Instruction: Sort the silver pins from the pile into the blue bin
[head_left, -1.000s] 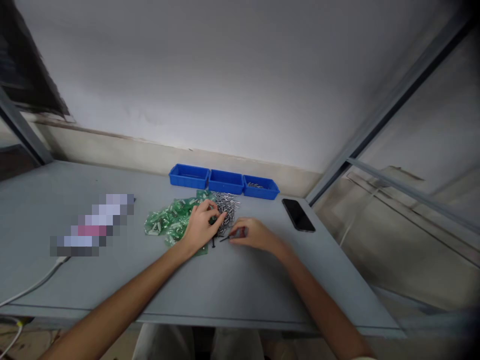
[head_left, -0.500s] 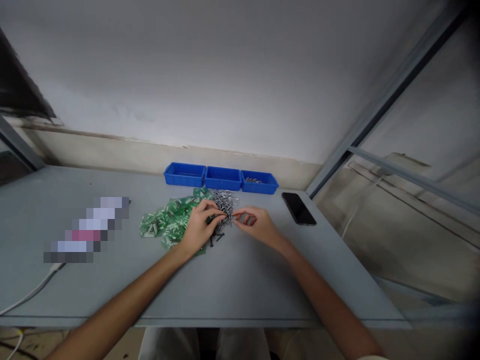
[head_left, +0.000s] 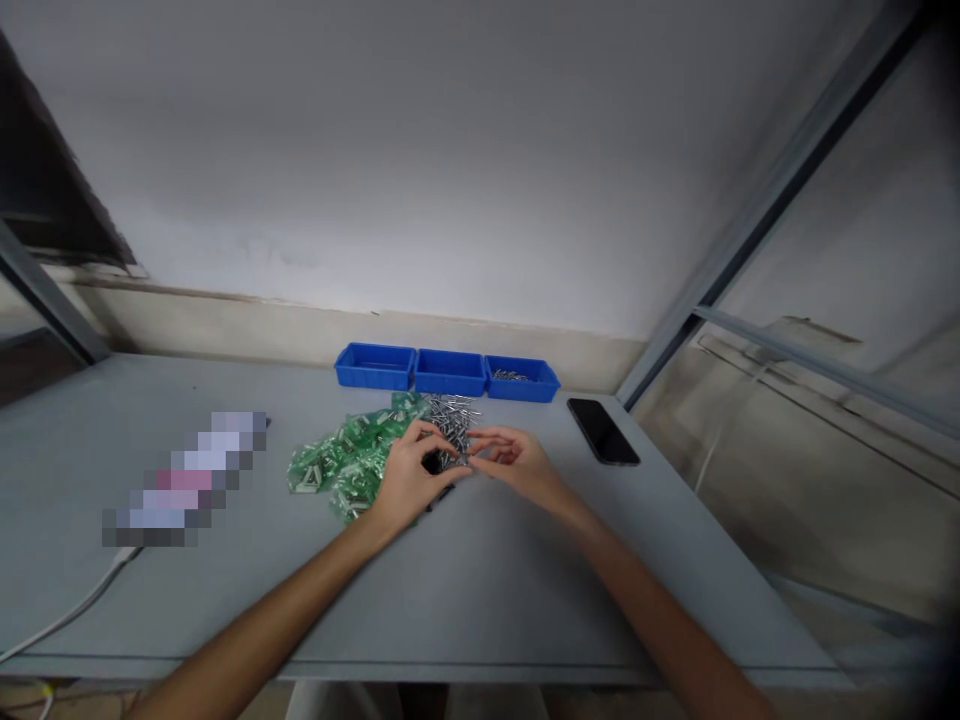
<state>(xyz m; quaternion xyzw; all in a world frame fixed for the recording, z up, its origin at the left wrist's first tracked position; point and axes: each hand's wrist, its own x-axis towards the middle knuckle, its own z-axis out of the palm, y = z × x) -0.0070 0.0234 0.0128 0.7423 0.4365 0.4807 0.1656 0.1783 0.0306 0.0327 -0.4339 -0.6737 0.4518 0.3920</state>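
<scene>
My left hand (head_left: 418, 470) is over the near left side of a pile of metal screws (head_left: 454, 415). Its fingers are curved, with a gap between them and the outstretched thumb. My right hand (head_left: 519, 466) is at the pile's right side, thumb and fingertips drawn close together and almost touching my left thumb. Anything between those right fingertips is too small to make out. Green plastic bags (head_left: 352, 458) of small metal parts lie against the pile and partly behind my left hand. A few dark screws (head_left: 442, 496) show below my left thumb.
Three blue bins stand in a row by the wall: the left bin (head_left: 375, 378), the middle bin (head_left: 450, 384) and the right bin (head_left: 523, 390), which holds small metal pieces (head_left: 510, 376). A black phone (head_left: 603, 432) lies right. A blurred-out object (head_left: 187, 480) with a white cable (head_left: 82, 605) lies left.
The view has shifted, so everything on the table sits slightly lower. My hands have drawn together, my left thumb reaching right to my right fingertips. The gap between left thumb and fingers has widened.
</scene>
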